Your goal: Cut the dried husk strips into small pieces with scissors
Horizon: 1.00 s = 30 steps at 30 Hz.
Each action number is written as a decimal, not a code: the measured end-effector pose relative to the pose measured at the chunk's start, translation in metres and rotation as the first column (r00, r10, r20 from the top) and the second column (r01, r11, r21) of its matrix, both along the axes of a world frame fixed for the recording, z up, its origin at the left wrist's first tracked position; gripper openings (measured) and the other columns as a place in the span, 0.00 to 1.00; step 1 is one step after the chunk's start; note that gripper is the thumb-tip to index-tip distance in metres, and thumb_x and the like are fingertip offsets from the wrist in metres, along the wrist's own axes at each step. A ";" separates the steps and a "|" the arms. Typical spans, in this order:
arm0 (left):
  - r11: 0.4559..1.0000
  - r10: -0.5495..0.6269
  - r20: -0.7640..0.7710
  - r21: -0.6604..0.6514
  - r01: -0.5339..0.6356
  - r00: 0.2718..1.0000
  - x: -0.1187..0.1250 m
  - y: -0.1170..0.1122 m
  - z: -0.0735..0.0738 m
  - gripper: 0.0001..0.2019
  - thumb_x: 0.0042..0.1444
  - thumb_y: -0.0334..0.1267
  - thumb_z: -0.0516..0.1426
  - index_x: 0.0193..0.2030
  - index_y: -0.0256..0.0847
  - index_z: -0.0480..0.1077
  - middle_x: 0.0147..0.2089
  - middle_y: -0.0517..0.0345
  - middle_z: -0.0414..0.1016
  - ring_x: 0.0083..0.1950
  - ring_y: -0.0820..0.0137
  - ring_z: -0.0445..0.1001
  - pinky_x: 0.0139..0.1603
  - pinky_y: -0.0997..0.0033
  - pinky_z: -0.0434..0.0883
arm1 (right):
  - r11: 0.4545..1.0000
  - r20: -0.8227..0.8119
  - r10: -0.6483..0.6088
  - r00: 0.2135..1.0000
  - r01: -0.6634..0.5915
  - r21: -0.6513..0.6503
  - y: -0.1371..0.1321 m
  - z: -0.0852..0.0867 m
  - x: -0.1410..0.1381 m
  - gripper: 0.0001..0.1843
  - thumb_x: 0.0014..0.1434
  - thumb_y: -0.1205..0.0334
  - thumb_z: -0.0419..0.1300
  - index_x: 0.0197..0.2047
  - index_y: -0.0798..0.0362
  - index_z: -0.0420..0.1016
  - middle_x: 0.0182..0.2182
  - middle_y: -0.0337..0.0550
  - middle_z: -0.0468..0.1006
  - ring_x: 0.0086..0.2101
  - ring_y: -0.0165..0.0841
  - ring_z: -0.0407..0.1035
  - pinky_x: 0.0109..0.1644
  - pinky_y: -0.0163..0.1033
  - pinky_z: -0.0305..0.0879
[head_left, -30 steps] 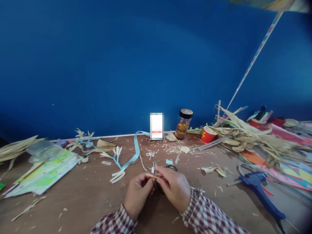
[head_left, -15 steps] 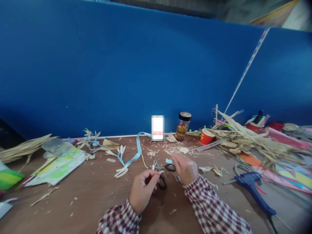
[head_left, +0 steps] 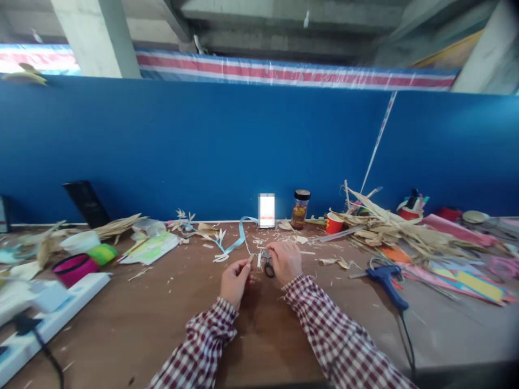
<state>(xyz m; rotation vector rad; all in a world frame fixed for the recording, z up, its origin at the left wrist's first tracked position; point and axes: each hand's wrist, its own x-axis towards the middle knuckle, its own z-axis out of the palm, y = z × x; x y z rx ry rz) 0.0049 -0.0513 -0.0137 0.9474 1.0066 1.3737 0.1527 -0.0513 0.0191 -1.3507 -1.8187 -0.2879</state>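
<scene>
My left hand (head_left: 233,282) is closed in a pinch, with a small pale strip (head_left: 251,258) poking from its fingertips. To its right, my right hand (head_left: 287,263) curls with thumb and fingers together over the scissors (head_left: 269,269), hiding part of them. Whatever lies in that hand is hidden. One dark scissor handle shows on the brown table (head_left: 259,340). Beyond my hands, a light blue ribbon (head_left: 242,232) curves across pale shavings. Left of it lies a small blue-stemmed flower with pale petals (head_left: 219,237).
A jar with a black lid (head_left: 300,209) and a red paper cup (head_left: 334,222) stand at the back. Dried husks (head_left: 389,229) pile up at right, behind a blue glue gun (head_left: 387,284). A white power strip (head_left: 87,292) lies at left, near a pink cup (head_left: 75,269).
The view has tilted up and taken in more of the left side. My right hand has come closer to my left and now covers part of the scissors. My left hand still pinches.
</scene>
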 end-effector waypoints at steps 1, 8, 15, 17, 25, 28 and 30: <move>1.000 0.013 0.015 0.005 -0.013 1.000 -0.001 0.000 -0.002 0.18 0.35 0.44 0.62 0.32 0.34 0.71 0.24 0.62 0.70 0.19 0.80 0.64 0.18 0.80 0.63 | 1.000 -0.002 -0.002 1.000 0.002 0.005 -0.005 -0.001 -0.003 0.10 0.60 0.66 0.49 0.37 0.52 0.71 0.35 0.42 0.75 0.38 0.33 0.65 0.46 0.39 0.51; 1.000 0.001 0.061 0.022 -0.002 0.998 0.001 -0.007 -0.013 0.18 0.34 0.41 0.64 0.33 0.33 0.72 0.22 0.61 0.69 0.20 0.79 0.66 0.21 0.78 0.66 | 1.000 0.028 0.010 1.000 -0.010 -0.006 -0.036 -0.013 -0.013 0.10 0.59 0.67 0.50 0.37 0.48 0.71 0.34 0.39 0.76 0.37 0.33 0.64 0.49 0.41 0.46; 0.998 -0.043 0.047 0.040 0.041 0.998 0.004 -0.007 -0.014 0.16 0.34 0.38 0.64 0.32 0.33 0.72 0.21 0.61 0.71 0.20 0.78 0.66 0.21 0.78 0.66 | 0.998 0.019 0.039 0.999 -0.038 -0.052 -0.036 -0.020 -0.013 0.10 0.58 0.66 0.50 0.42 0.50 0.69 0.34 0.41 0.76 0.36 0.33 0.65 0.47 0.39 0.50; 0.998 -0.042 0.045 0.040 0.040 0.998 0.007 -0.006 -0.014 0.14 0.35 0.37 0.64 0.31 0.33 0.71 0.21 0.61 0.71 0.20 0.78 0.66 0.21 0.77 0.67 | 0.996 0.007 0.057 0.998 -0.056 -0.074 -0.033 -0.022 -0.012 0.12 0.58 0.66 0.51 0.46 0.52 0.65 0.34 0.41 0.76 0.37 0.33 0.65 0.45 0.38 0.53; 0.993 -0.089 0.020 0.077 0.087 0.996 0.021 -0.008 -0.015 0.11 0.36 0.39 0.63 0.25 0.33 0.70 0.18 0.63 0.68 0.18 0.79 0.65 0.21 0.79 0.66 | 0.978 -0.025 0.101 0.995 -0.104 -0.179 -0.030 -0.030 -0.006 0.20 0.58 0.65 0.50 0.54 0.54 0.57 0.34 0.40 0.76 0.36 0.32 0.69 0.37 0.33 0.61; 0.992 -0.099 -0.009 0.078 0.100 0.995 0.019 -0.006 -0.018 0.11 0.37 0.39 0.62 0.24 0.33 0.70 0.17 0.64 0.67 0.18 0.79 0.64 0.21 0.78 0.66 | 0.970 -0.019 0.114 0.993 -0.115 -0.215 -0.031 -0.030 -0.006 0.18 0.58 0.64 0.50 0.52 0.51 0.60 0.34 0.39 0.76 0.35 0.32 0.69 0.36 0.33 0.62; 0.991 -0.109 -0.037 0.071 0.111 0.993 0.018 -0.004 -0.021 0.10 0.40 0.39 0.62 0.24 0.33 0.69 0.17 0.64 0.66 0.18 0.79 0.64 0.22 0.78 0.67 | 0.965 -0.012 0.122 0.992 -0.122 -0.234 -0.031 -0.030 -0.006 0.15 0.60 0.63 0.49 0.51 0.51 0.62 0.35 0.39 0.76 0.35 0.32 0.69 0.37 0.36 0.63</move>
